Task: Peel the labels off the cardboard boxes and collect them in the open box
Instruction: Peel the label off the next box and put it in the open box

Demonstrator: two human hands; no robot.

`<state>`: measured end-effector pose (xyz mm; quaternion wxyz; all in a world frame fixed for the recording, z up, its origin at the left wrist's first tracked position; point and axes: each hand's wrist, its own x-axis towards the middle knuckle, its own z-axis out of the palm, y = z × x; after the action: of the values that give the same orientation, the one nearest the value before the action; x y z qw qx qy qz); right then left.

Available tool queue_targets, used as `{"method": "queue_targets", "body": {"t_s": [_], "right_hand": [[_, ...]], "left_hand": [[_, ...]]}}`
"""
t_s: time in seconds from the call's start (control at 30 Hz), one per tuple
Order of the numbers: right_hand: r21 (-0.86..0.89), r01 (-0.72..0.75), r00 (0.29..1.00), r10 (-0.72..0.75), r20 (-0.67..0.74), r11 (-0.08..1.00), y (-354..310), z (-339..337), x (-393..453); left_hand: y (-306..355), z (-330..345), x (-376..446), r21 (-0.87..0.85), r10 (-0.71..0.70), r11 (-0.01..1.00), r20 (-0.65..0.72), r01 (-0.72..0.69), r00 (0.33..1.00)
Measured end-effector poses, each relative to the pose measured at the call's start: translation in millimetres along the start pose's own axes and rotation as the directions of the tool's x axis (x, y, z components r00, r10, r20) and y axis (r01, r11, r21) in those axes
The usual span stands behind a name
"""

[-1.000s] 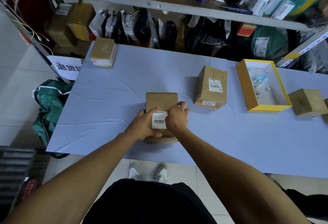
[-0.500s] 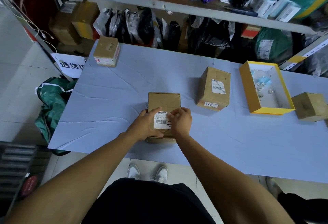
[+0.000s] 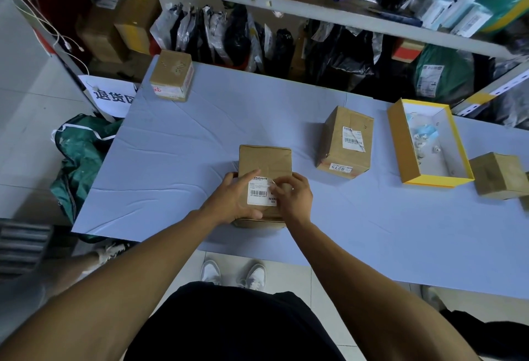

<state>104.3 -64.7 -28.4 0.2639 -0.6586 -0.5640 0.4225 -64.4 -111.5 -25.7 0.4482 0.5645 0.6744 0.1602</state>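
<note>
- Head view: a cardboard box (image 3: 264,164) is seen near the front edge of the blue tabletop (image 3: 177,143), directly ahead of the person.
- The box's left side is clasped by the left hand (image 3: 233,199), thumb laid across the top beside the white barcode label (image 3: 260,193); the grip is wrapped round the box.
- The label's upper right corner is being pinched by the right hand (image 3: 293,196), fingers curled tight over it; whether the corner is lifted cannot be told.
- A second box with a label (image 3: 345,143) is seen to the right, well apart, with a white sticker on top and a "0275" tag on its front.
- Further right, the open yellow box (image 3: 405,146) is seen, with small pale scraps lying inside it.
- A plain brown box (image 3: 498,176) is found just beside the yellow one.
- A taped box (image 3: 171,77) is spotted at the far left corner of the tabletop.
</note>
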Motion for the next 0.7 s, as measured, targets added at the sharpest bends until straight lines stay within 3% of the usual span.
{"method": "queue_targets", "body": {"t_s": [0.13,0.3,0.53,0.7], "right_hand": [[-0.045,-0.012,1.0,0.013,0.006,0.999,-5,0,6],[-0.175,0.132,0.991,-0.132,0.013,0.976,-2,-1,9],[-0.296,0.223,0.975,-0.216,0.059,0.929,1,0,11],[-0.271,0.185,0.982,-0.166,0.091,0.945,-2,-2,15]], "left_hand": [[0,-2,0,0.011,-0.004,1.0,0.027,0.004,1.0],[0,-5,2,0.006,-0.018,1.0,0.051,0.018,0.999],[-3,-6,2,0.007,-0.018,1.0,0.061,0.018,0.998],[-3,-6,2,0.002,-0.018,1.0,0.058,0.018,0.998]]}}
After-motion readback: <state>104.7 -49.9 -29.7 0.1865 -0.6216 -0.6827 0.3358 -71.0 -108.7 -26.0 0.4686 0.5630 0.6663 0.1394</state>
